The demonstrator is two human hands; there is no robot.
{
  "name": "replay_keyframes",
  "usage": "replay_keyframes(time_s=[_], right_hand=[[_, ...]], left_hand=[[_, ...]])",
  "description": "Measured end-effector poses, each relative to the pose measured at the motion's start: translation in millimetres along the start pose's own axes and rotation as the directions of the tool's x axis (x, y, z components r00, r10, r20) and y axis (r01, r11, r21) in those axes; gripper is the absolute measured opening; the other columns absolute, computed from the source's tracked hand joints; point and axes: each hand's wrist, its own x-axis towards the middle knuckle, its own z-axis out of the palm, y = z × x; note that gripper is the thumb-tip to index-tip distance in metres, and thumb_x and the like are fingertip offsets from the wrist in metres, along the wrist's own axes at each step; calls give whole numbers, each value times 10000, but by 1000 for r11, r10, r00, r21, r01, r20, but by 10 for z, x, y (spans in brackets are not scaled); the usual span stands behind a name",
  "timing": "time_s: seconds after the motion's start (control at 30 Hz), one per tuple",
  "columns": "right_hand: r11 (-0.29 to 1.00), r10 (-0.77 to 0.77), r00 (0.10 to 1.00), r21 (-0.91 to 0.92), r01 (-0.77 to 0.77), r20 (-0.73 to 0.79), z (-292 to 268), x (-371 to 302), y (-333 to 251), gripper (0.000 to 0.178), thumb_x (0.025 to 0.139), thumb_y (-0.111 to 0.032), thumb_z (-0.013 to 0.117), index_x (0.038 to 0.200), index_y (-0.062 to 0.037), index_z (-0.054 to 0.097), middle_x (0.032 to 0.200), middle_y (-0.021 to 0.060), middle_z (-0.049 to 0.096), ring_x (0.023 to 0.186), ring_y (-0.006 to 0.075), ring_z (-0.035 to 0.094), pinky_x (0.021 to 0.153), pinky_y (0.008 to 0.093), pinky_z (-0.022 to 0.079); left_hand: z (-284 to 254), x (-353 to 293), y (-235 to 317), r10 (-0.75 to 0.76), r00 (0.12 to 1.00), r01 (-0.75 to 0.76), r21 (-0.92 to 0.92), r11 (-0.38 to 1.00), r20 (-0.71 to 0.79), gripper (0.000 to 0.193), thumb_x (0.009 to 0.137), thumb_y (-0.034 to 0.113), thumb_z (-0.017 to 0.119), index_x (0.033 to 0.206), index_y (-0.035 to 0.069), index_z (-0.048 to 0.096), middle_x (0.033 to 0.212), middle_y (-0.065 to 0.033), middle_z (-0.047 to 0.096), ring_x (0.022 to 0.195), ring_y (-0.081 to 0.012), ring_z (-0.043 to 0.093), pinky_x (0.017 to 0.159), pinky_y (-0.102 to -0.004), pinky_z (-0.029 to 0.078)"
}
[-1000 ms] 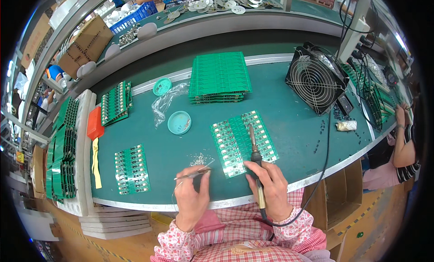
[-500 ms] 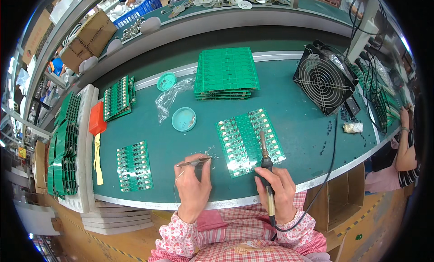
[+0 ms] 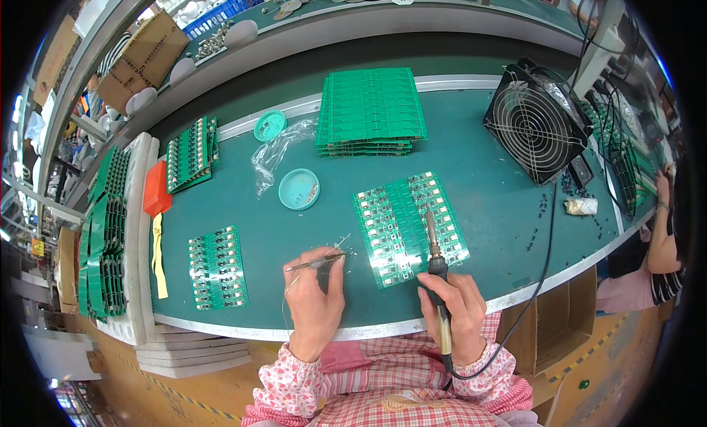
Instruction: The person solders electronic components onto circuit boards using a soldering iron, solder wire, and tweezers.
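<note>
Soldering iron (image 3: pixel 434 250) shifted right, tip pointing away (near-vertical)

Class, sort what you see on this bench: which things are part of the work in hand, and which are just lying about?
In use:
left hand holding tweezers
right hand holding soldering iron
circuit board panel under the iron's tip

Lying about:
stack of green boards
fan
round teal dish
clear plastic bag

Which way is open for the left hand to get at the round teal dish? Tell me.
Probably straight ahead: the left hand has only bare mat before the dish, though it already holds tweezers.
</note>
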Motion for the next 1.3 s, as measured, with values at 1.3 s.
replay_keyframes(time_s=[1.3], right_hand=[[962,104,993,260,-86,-60,-139,-131,26,182,893,-44,715,1066,-22,662,796,85,735,642,211,653,586,310,498]], left_hand=[[69,-374,231,16,987,36,-319,947,158,189,851,-39,714,1021,9,647,1002,-134,699,888,-294,666,778,-366,528]])
